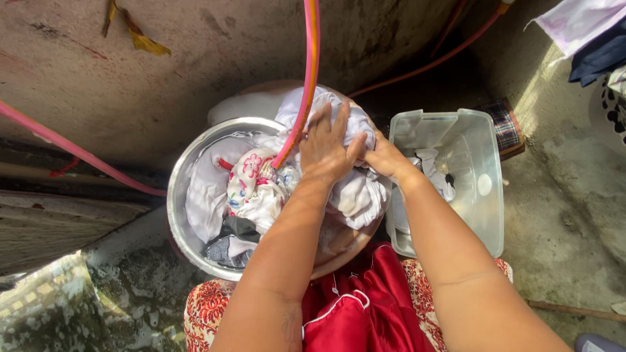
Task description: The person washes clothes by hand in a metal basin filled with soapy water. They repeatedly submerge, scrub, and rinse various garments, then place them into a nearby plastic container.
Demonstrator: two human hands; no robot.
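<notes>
My left hand [328,146] presses down flat, fingers spread, on a wet white cloth [355,192] bunched over a wooden washboard. My right hand [383,155] grips the same white cloth at its right side, touching the left hand. The cloth drapes across the right rim of a round metal basin [175,195] that holds more laundry, among it a white garment with red flowers [251,179] and a dark grey piece [228,244]. A pink hose [306,72] hangs down from above and ends in the basin beside my left hand.
A clear plastic tub [479,163] with a few white pieces stands to the right on the concrete floor. A second pink hose [72,151] runs along the left. Clothes hang at the top right. My lap in red fabric [365,306] is below the basin.
</notes>
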